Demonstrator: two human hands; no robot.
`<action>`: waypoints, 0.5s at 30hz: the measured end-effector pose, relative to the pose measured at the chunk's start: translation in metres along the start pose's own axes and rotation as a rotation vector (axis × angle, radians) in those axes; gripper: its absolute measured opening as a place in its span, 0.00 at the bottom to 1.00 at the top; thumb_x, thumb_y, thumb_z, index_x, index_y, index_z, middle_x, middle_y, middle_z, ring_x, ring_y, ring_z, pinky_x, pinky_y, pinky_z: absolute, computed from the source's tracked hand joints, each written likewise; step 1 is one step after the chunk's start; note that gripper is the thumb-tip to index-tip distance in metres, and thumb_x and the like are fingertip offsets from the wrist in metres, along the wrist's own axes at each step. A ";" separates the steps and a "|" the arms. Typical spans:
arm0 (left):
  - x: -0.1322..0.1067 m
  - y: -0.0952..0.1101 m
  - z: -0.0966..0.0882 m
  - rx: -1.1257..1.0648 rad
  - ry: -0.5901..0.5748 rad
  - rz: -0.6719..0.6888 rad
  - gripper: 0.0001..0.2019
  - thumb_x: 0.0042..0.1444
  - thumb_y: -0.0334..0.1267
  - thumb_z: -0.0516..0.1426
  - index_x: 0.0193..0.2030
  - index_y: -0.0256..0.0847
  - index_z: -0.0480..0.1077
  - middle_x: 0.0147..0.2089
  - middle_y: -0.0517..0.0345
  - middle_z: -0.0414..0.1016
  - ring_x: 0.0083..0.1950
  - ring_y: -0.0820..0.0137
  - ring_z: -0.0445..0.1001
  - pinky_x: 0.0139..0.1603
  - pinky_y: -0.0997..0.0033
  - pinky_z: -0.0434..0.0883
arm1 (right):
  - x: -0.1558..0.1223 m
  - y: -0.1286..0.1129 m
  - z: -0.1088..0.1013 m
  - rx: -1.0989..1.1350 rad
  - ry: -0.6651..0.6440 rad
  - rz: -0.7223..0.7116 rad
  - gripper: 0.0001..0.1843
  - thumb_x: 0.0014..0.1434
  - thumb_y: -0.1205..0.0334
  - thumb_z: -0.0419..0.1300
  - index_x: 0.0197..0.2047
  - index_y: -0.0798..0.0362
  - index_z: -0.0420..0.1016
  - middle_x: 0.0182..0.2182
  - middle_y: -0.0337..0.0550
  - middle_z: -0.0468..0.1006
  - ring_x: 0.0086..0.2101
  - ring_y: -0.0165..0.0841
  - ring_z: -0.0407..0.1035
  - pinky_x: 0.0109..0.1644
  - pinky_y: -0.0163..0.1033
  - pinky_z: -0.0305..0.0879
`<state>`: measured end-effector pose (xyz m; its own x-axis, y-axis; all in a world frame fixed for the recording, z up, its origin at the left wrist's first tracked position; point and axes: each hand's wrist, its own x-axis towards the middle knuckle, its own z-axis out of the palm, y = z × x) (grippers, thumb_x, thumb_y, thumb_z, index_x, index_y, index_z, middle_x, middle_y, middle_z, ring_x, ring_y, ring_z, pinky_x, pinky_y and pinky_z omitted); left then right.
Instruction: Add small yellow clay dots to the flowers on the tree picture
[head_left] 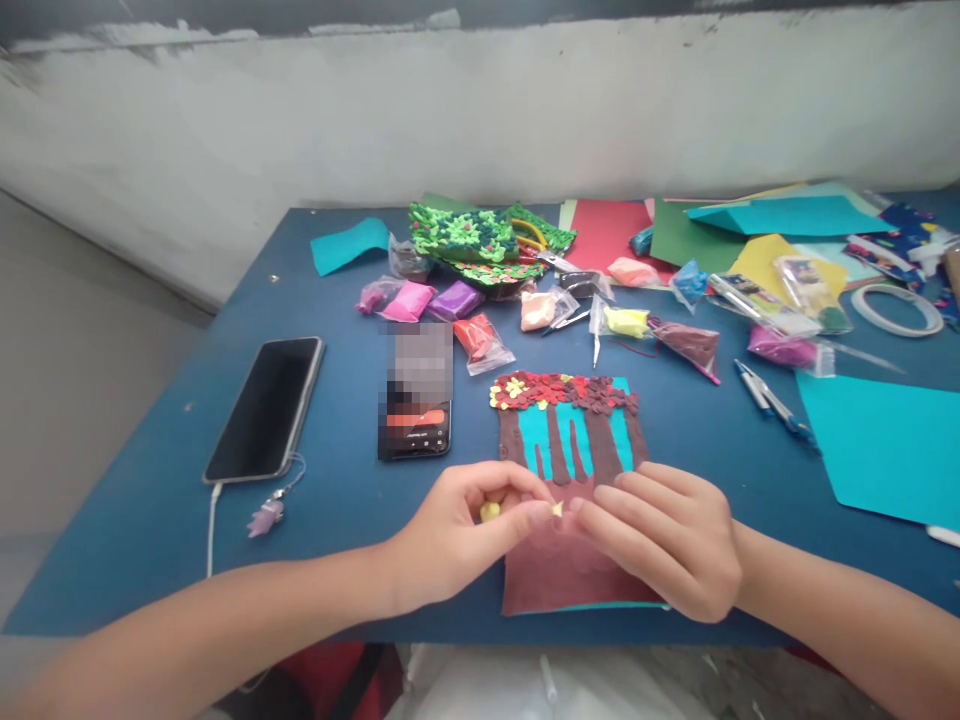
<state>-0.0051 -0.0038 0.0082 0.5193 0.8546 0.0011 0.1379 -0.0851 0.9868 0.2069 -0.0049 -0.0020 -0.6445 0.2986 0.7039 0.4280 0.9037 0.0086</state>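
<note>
Blue table below a pale wall, strewn with craft supplies. At the near edge, centre: a clay tree picture, brown trunks on teal card, crown of red and yellow clay flowers, lower part hidden under both hands. Left hand curled nearly closed around a yellow clay lump. Right hand with fingers bunched, tips meeting the left thumb, pinching a tiny yellow clay bit just over the picture. Likely risks: so small and soft a bit squashed, stuck to a fingertip or dropped onto the brown clay; soft trunks dented by hands held so low. Counted: two phones, dark phone at left, lit phone beside it; one tape roll; roughly ten small clay bags, exact number unclear.
</note>
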 end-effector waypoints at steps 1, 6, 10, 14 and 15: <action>0.000 0.000 0.000 -0.038 -0.006 -0.025 0.12 0.61 0.41 0.54 0.33 0.34 0.71 0.28 0.57 0.75 0.27 0.75 0.70 0.24 0.79 0.66 | -0.001 0.000 0.001 0.010 -0.016 0.002 0.11 0.63 0.69 0.48 0.39 0.62 0.71 0.24 0.45 0.75 0.23 0.30 0.65 0.24 0.38 0.54; 0.003 0.001 -0.002 -0.405 -0.065 -0.313 0.14 0.55 0.46 0.60 0.32 0.35 0.69 0.19 0.69 0.59 0.18 0.83 0.50 0.17 0.81 0.48 | 0.000 0.001 0.001 0.011 -0.029 -0.012 0.12 0.63 0.69 0.47 0.41 0.63 0.71 0.27 0.46 0.77 0.24 0.31 0.66 0.25 0.38 0.55; 0.003 0.000 -0.002 -0.578 -0.120 -0.478 0.16 0.51 0.48 0.63 0.32 0.35 0.69 0.17 0.73 0.51 0.18 0.84 0.45 0.18 0.82 0.46 | 0.003 0.002 0.000 -0.011 -0.012 -0.032 0.14 0.64 0.70 0.45 0.40 0.62 0.71 0.27 0.46 0.76 0.24 0.30 0.65 0.26 0.38 0.57; 0.003 -0.001 -0.002 -0.602 -0.128 -0.477 0.15 0.51 0.47 0.64 0.33 0.35 0.71 0.17 0.73 0.51 0.18 0.84 0.45 0.18 0.82 0.46 | 0.001 0.001 0.001 0.003 -0.031 -0.039 0.12 0.63 0.69 0.47 0.40 0.63 0.71 0.27 0.46 0.76 0.25 0.31 0.65 0.26 0.39 0.58; 0.003 -0.001 -0.002 -0.599 -0.122 -0.470 0.15 0.51 0.47 0.64 0.33 0.35 0.71 0.17 0.73 0.51 0.18 0.84 0.45 0.18 0.81 0.45 | 0.001 0.001 0.001 0.008 -0.039 -0.043 0.11 0.63 0.69 0.48 0.41 0.63 0.71 0.27 0.46 0.76 0.25 0.31 0.66 0.26 0.39 0.58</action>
<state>-0.0053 0.0004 0.0071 0.6133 0.6664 -0.4239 -0.0944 0.5947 0.7984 0.2060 -0.0035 -0.0024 -0.6863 0.2713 0.6748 0.3946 0.9183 0.0321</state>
